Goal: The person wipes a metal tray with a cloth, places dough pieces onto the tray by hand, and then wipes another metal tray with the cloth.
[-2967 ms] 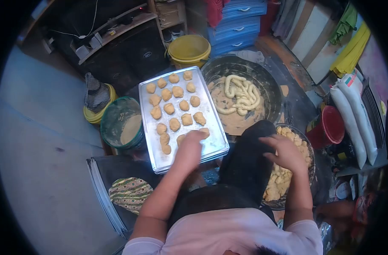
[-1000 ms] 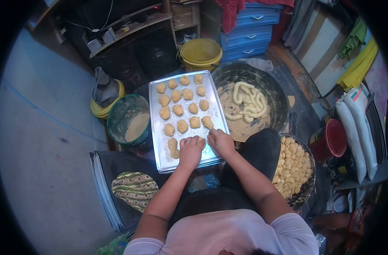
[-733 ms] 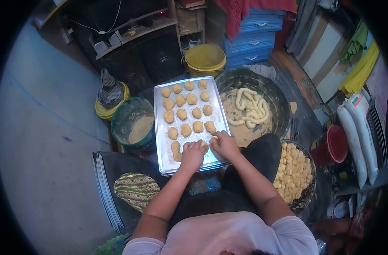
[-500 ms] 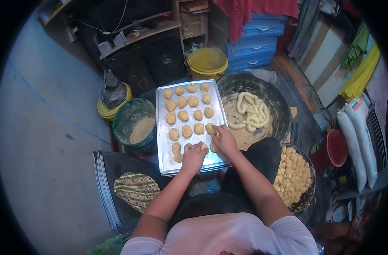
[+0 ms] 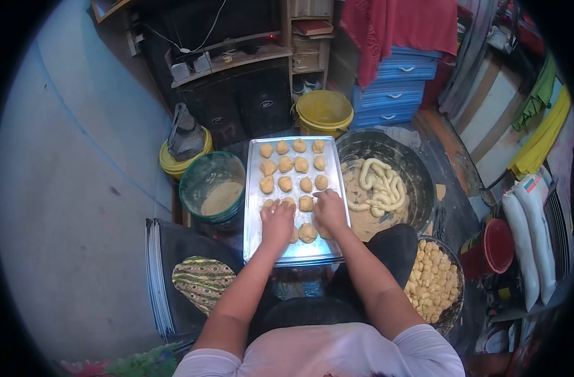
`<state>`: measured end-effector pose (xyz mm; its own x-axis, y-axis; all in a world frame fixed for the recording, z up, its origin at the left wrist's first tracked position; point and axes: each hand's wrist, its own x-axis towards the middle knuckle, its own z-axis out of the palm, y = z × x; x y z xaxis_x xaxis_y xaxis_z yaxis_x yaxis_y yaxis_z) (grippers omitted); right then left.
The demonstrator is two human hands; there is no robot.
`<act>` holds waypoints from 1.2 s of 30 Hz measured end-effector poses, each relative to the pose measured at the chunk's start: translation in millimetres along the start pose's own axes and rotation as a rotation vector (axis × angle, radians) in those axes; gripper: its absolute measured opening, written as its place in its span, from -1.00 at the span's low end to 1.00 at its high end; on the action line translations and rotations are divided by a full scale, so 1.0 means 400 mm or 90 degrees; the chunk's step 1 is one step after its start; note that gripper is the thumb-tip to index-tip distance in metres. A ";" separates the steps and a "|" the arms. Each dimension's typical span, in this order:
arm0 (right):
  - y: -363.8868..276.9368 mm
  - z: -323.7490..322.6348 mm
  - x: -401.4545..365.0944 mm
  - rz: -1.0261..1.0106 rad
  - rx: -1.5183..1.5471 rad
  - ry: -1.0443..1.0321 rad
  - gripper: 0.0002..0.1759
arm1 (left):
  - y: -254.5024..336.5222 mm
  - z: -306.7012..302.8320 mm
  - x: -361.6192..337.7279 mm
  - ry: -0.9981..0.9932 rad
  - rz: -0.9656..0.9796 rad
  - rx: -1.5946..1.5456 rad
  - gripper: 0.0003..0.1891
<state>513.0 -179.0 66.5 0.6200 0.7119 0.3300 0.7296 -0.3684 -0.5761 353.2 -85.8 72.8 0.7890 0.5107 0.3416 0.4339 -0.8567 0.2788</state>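
Dough within arm's reach on every side. On a rectangular silver metal baking tray (image 5: 299,252), pale yellow rounded dough lumps (image 5: 286,164) in loose rows of three, each kept apart from its neighbours, probably to avoid sticking. Tray laid lengthwise straight ahead of the knees, far rows filled, nearest strip bare.

Over the near lumps on the left side, the left hand (image 5: 277,217), palm down, fingers stretched out side by side, resting on the dough rather than gripping. Just beside it, the right hand (image 5: 330,210), knuckles up, fingers curled down onto a lump near the tray's right edge; pinching or only pressing, impossible to tell, with the fingertips hidden under the hand. One single lump (image 5: 308,233) uncovered between the two wrists.

Against the tray's right edge, a large dark round basin (image 5: 416,166) with pale coiled dough ropes (image 5: 381,185) on a floury bed. By the right knee, a dark round bowl (image 5: 458,301) heaped with small cut dough pieces (image 5: 433,283), apparently kept on that side for easy picking. Just left of the tray, a green plastic bucket (image 5: 202,173) with pale flour at the bottom. Nearer on the left, a stack of flat metal sheets (image 5: 155,276) under a patterned cloth (image 5: 202,283).
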 end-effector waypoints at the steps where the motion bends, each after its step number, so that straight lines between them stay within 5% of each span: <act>1: -0.026 -0.005 0.001 -0.047 -0.036 -0.019 -0.61 | -0.012 -0.004 0.023 -0.002 0.003 0.007 -0.66; 10: -0.038 0.012 -0.002 -0.151 -0.159 -0.182 -0.49 | -0.061 0.029 0.072 -0.136 0.028 0.080 -0.66; 12: -0.040 -0.003 -0.027 -0.161 -0.132 -0.124 -0.50 | -0.044 0.007 0.045 0.003 0.050 0.046 -0.72; 14: -0.046 -0.029 -0.050 -0.172 -0.105 -0.067 -0.51 | 0.020 -0.081 0.005 -0.028 0.005 0.034 -0.74; 17: -0.091 -0.106 -0.105 -0.154 -0.054 -0.301 -0.51 | 0.045 -0.089 -0.071 -0.086 -0.015 0.006 -0.76; 36: -0.079 -0.043 -0.180 -0.220 -0.104 -0.233 -0.55 | 0.029 -0.070 -0.105 -0.115 0.005 -0.025 -0.72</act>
<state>450.4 -228.8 74.1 0.2153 0.9596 0.1813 0.9274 -0.1427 -0.3458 312.9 -115.2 86.9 0.8588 0.4803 0.1782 0.4131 -0.8550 0.3135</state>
